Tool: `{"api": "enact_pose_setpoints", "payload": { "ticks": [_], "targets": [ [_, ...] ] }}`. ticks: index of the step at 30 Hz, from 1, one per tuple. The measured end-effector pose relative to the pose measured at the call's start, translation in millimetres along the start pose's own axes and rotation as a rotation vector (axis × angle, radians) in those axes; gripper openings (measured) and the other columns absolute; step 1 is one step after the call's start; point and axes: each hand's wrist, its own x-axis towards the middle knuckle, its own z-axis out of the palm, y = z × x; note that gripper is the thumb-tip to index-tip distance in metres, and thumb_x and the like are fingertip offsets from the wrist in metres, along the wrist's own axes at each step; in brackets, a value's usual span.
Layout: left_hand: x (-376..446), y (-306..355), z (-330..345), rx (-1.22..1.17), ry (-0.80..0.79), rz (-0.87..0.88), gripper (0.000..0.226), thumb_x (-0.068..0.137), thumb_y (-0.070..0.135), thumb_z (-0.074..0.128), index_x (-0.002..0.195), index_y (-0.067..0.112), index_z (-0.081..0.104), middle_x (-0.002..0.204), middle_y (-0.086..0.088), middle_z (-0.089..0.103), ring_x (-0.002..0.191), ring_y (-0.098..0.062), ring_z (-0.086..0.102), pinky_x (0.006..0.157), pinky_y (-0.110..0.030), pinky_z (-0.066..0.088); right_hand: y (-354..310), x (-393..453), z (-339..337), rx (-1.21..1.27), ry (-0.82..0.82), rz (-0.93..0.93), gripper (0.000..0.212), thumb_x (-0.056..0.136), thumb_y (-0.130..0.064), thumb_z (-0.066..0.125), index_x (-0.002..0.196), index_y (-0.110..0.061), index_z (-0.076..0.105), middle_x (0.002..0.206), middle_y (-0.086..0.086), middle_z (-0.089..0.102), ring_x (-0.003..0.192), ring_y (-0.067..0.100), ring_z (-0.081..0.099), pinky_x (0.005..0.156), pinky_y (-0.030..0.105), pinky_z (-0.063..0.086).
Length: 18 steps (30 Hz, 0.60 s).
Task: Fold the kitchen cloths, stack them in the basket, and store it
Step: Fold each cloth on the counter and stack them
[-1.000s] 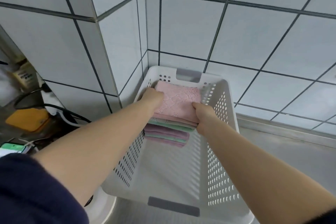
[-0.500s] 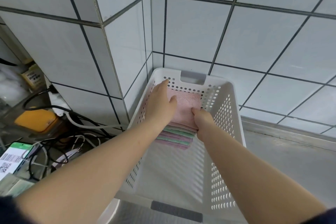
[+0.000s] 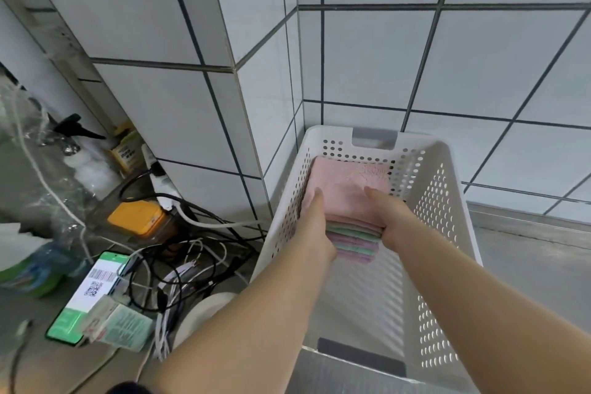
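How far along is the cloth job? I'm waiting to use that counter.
Done: the folded cloths sit stacked at the far end of the white basket. In hand: the left hand and right hand hold the stack's sides, squaring it. Left: storing the basket, which sits in the tiled corner.

Both bare forearms reach forward from the lower edge of the view and draw closer together toward the hands. The left hand (image 3: pixel 315 227) is turned on edge, palm facing inward, its thumb pointing forward along the top; its fingers are hidden below, so whether they curl cannot be told. The right hand (image 3: pixel 388 217) sits opposite and a little farther forward, its thumb lying flat on top while the fingers wrap underneath in a pinching grip. A dark sleeve edge shows at the left upper arm.
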Motion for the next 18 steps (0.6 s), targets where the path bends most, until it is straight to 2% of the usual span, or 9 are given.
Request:
{"api": "enact_pose_setpoints", "payload": {
  "ticks": [3,5,7,8,10,12,14,16,18],
  "targets": [
    [-2,9,0,-0.023,0.066,-0.110,0.079,0.074,0.058,0.069,0.135,0.014,0.042,0.131,-0.012,0.048,0.126,-0.033,0.045,0.108,-0.051,0.033,2,-6,0,-0.003,0.016,-0.020,0.053,0.085,-0.042,0.061,0.130,-0.016,0.048,0.126,0.001,0.056,0.103,0.022,0.057,0.083,0.032,0.048],
    [5,12,-2,0.008,0.111,-0.200,0.099,0.070,0.061,0.071,0.146,0.015,0.026,0.151,-0.010,0.025,0.141,-0.034,0.020,0.115,-0.056,0.012,6,1,-5,-0.009,0.026,-0.053,0.059,0.084,-0.046,0.062,0.134,-0.017,0.046,0.127,0.001,0.055,0.110,0.024,0.055,0.088,0.033,0.045],
    [10,13,-5,0.009,0.114,-0.217,0.104,0.069,0.060,0.072,0.147,0.015,0.022,0.155,-0.010,0.017,0.144,-0.034,0.012,0.114,-0.057,0.005,11,8,-3,0.006,0.010,-0.001,0.078,0.069,-0.059,0.069,0.133,-0.019,0.048,0.128,0.001,0.057,0.109,0.028,0.059,0.092,0.038,0.049],
    [12,14,-6,0.006,0.115,-0.216,0.102,0.070,0.060,0.072,0.147,0.014,0.022,0.155,-0.010,0.016,0.144,-0.034,0.011,0.114,-0.056,0.004,14,10,-2,0.026,-0.007,0.036,0.080,0.064,-0.063,0.070,0.129,-0.019,0.051,0.124,0.004,0.061,0.103,0.029,0.062,0.089,0.041,0.052],
    [18,13,-5,0.013,0.097,-0.223,0.100,0.072,0.059,0.071,0.146,0.013,0.023,0.154,-0.011,0.019,0.143,-0.034,0.015,0.114,-0.056,0.006,16,7,2,0.071,-0.050,0.067,0.063,0.074,-0.059,0.067,0.119,-0.016,0.056,0.111,0.008,0.067,0.093,0.029,0.067,0.083,0.042,0.056],
    [27,14,-2,-0.011,0.073,-0.202,0.092,0.074,0.058,0.070,0.142,0.012,0.029,0.147,-0.014,0.032,0.138,-0.036,0.027,0.112,-0.058,0.013,15,7,3,0.092,-0.089,0.074,0.053,0.080,-0.055,0.064,0.115,-0.014,0.059,0.105,0.009,0.070,0.090,0.029,0.068,0.083,0.043,0.056],
    [29,14,3,-0.026,0.004,-0.168,0.076,0.078,0.055,0.067,0.132,0.010,0.040,0.124,-0.020,0.052,0.115,-0.040,0.051,0.099,-0.061,0.033,11,10,1,0.118,-0.118,0.065,0.049,0.083,-0.052,0.062,0.113,-0.014,0.061,0.102,0.010,0.071,0.090,0.030,0.069,0.086,0.045,0.055],
    [25,13,5,-0.014,-0.045,-0.159,0.063,0.081,0.053,0.065,0.120,0.008,0.047,0.096,-0.021,0.059,0.084,-0.039,0.059,0.075,-0.058,0.047,11,12,3,0.128,-0.139,0.062,0.048,0.085,-0.052,0.060,0.114,-0.014,0.060,0.102,0.010,0.071,0.089,0.030,0.069,0.084,0.045,0.055],
    [24,10,3,-0.007,-0.045,-0.183,0.057,0.081,0.049,0.067,0.108,0.003,0.048,0.093,-0.020,0.059,0.081,-0.036,0.059,0.071,-0.054,0.047,14,12,5,0.102,-0.117,0.057,0.057,0.082,-0.055,0.061,0.123,-0.016,0.054,0.108,0.009,0.069,0.090,0.031,0.069,0.080,0.045,0.057]
  ]
}}
